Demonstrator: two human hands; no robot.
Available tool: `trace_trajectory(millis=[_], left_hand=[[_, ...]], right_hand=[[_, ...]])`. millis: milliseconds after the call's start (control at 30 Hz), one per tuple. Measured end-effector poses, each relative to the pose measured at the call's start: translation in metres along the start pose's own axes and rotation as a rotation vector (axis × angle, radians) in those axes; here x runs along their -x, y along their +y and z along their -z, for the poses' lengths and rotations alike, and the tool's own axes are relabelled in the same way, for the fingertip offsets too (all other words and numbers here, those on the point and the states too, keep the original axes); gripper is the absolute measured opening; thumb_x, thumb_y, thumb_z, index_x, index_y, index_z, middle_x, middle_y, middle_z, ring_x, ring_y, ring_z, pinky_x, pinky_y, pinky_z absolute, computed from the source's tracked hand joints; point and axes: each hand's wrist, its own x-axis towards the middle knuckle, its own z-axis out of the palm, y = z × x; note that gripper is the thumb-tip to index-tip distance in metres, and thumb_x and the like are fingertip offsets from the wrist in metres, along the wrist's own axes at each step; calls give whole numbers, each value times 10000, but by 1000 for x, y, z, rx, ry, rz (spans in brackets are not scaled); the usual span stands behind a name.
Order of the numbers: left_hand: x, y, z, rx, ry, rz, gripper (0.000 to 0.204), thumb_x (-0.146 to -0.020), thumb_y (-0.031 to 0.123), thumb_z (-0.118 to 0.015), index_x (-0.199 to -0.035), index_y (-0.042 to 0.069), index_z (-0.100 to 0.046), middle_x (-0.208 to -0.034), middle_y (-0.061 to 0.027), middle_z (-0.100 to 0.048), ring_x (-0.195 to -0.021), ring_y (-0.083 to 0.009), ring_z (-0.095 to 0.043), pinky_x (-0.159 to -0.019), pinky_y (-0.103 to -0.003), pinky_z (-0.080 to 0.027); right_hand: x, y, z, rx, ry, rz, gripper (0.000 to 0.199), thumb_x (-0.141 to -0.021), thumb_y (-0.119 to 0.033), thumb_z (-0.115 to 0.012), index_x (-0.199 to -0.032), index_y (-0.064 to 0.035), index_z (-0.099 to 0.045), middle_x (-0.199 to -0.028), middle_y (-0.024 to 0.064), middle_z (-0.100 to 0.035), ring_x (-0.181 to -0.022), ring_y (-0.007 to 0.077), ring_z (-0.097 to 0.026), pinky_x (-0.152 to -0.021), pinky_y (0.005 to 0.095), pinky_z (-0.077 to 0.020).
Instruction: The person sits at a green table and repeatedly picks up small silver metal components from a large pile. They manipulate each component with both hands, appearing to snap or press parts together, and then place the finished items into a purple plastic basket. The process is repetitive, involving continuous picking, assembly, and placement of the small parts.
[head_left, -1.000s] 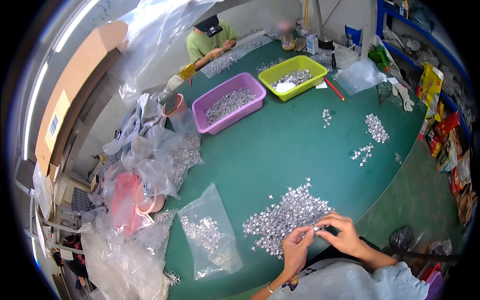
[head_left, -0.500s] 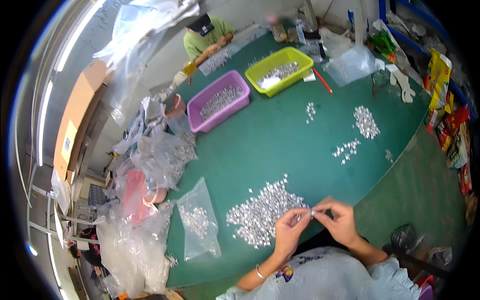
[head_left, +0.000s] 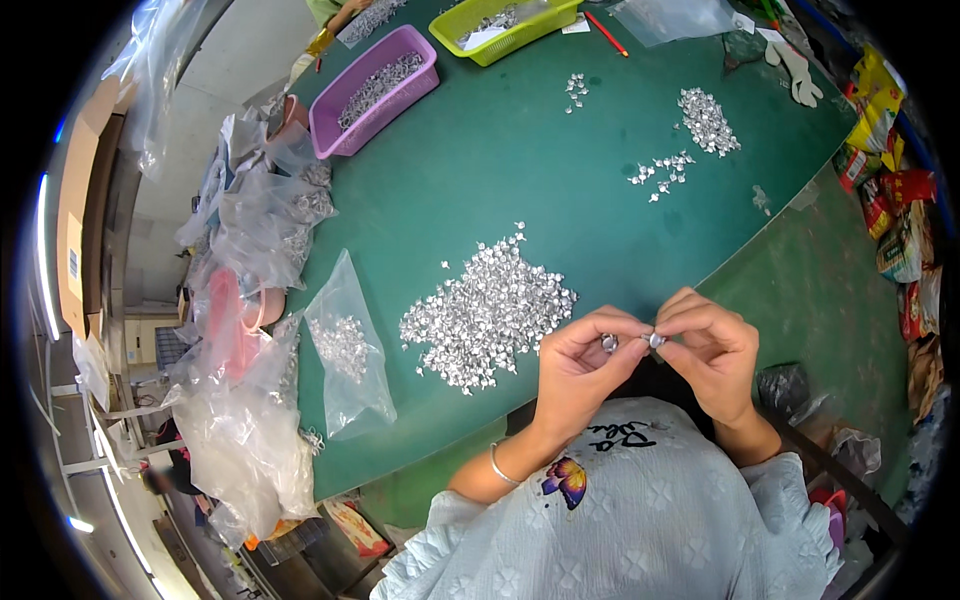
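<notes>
Pinching small metal parts between both hands, left and right, we keep the pile at ten o'clock within easy reach.

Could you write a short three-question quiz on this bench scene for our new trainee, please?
1. True or false: the left hand and right hand each pinch a small silver part at the fingertips.
2. Which tray is nearer the clear bag: A purple, B yellow-green?
3. Fill in: the big silver pile lies on the ____ table.

Key: 1 true; 2 A; 3 green.
</notes>
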Motion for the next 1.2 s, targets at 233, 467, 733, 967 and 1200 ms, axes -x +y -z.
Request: trace_trajectory(millis=[233, 467, 733, 967, 1200], left_hand=[[10, 4, 3, 14, -31, -1, 141, -803, -95, -565, -934, -53, -601, -905, -104, -592, -821, -114, -545, -720, -225, -441], [18, 11, 13, 7, -24, 17, 125, -792, -92, -569, -905, -45, -600, -878, -108, -595, -798, -124, -551, -706, -235, -442], [21, 20, 24, 12, -47, 11, 143, -779, -106, -569, -904, -45, -603, -879, -124, -600, -823, -150, -561, -732, -254, -449], [23, 24, 31, 54, -66, -9, 148, -778, -106, -570, -912, -50, -603, -891, -128, -597, -829, -154, -561, -743, -255, -447], [23, 24, 32, 125, -72, -82, 137, -804, -100, -558, -920, -44, -608, -878, -73, -582, -739, -64, -504, -582, -193, -381]], right_hand=[[9, -1, -9, 65, -4, 47, 162, -730, 125, -615, -884, 78, -605, -846, 138, -603, -790, 204, -550, -671, 288, -454], [12, -2, -23, 165, -3, 71, 145, -724, 77, -650, -864, 72, -611, -829, 138, -609, -763, 213, -556, -647, 292, -454], [9, -4, -37, 311, -13, 133, 153, -706, 25, -690, -841, 48, -623, -785, 124, -618, -721, 211, -556, -623, 285, -439], [7, -3, -45, 397, -34, 189, 141, -708, 19, -688, -831, 36, -621, -768, 125, -614, -707, 224, -552, -608, 299, -435], [6, -2, -50, 435, -42, 215, 136, -711, 11, -688, -824, 35, -616, -764, 125, -608, -698, 225, -545, -601, 299, -433]])
